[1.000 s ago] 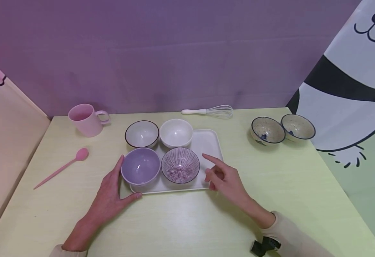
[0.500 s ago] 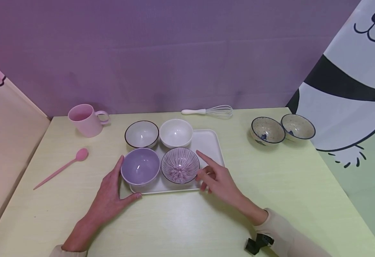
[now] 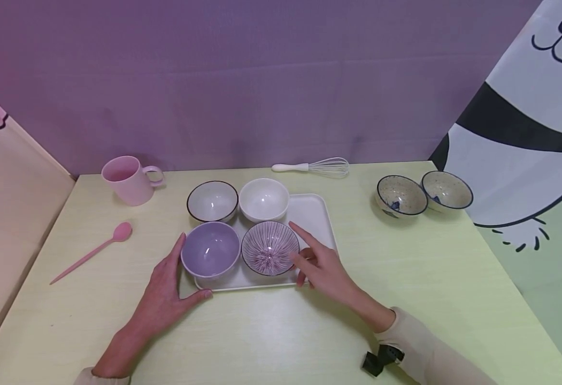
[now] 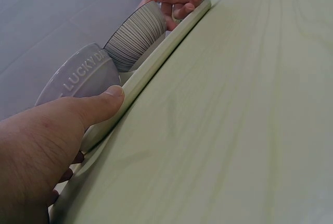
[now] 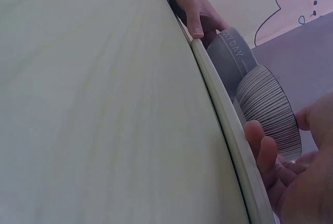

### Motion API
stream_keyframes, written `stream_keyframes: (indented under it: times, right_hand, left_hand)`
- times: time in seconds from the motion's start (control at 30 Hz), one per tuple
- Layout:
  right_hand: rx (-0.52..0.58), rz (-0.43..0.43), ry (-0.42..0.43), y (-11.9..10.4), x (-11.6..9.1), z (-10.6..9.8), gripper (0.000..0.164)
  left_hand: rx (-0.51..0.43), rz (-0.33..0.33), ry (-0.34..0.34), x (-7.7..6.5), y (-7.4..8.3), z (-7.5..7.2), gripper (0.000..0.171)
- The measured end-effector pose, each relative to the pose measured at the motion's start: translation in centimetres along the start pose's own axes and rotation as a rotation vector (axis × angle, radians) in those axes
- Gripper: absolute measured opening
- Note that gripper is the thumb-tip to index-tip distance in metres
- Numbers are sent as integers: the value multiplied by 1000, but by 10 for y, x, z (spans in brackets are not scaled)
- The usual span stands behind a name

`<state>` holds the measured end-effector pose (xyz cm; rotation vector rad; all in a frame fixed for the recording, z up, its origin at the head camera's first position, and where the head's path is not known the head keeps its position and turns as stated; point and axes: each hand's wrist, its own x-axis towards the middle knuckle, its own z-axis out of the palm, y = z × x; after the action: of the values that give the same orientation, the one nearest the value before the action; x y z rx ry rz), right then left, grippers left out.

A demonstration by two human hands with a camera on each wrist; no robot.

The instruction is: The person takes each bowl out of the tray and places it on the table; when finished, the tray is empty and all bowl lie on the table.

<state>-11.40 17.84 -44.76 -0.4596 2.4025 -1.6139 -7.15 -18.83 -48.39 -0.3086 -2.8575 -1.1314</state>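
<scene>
A white tray (image 3: 315,214) carries a lilac bowl (image 3: 210,249) and a purple-striped bowl (image 3: 270,248) in front, with a white bowl (image 3: 264,199) and a dark-rimmed white bowl (image 3: 212,201) behind. At the tray's front left corner my left hand (image 3: 165,291) is spread, its index finger along the lilac bowl and its thumb on the tray's rim. My right hand (image 3: 324,270) is at the striped bowl's right side. Its thumb meets that bowl's rim and its index finger is extended. In the right wrist view, two fingertips (image 5: 267,151) are beside the tray's front edge.
A pink mug (image 3: 129,181) and a pink spoon (image 3: 107,243) are on the left of the table (image 3: 261,342). Behind the tray lies a whisk (image 3: 312,167). Two speckled, dark-rimmed bowls (image 3: 402,195) stand side by side at the back right.
My right hand has moved left over the tray, up to the striped bowl's right rim. The left hand, the tray and the bowls have stayed in place.
</scene>
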Motion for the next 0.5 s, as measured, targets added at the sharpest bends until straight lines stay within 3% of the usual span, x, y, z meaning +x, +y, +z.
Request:
stream_keyframes:
  times: [0.5]
  right_hand:
    - [80, 4, 26, -3, 2, 4, 65]
  left_hand:
    - [-8, 8, 10, 0, -1, 1, 134]
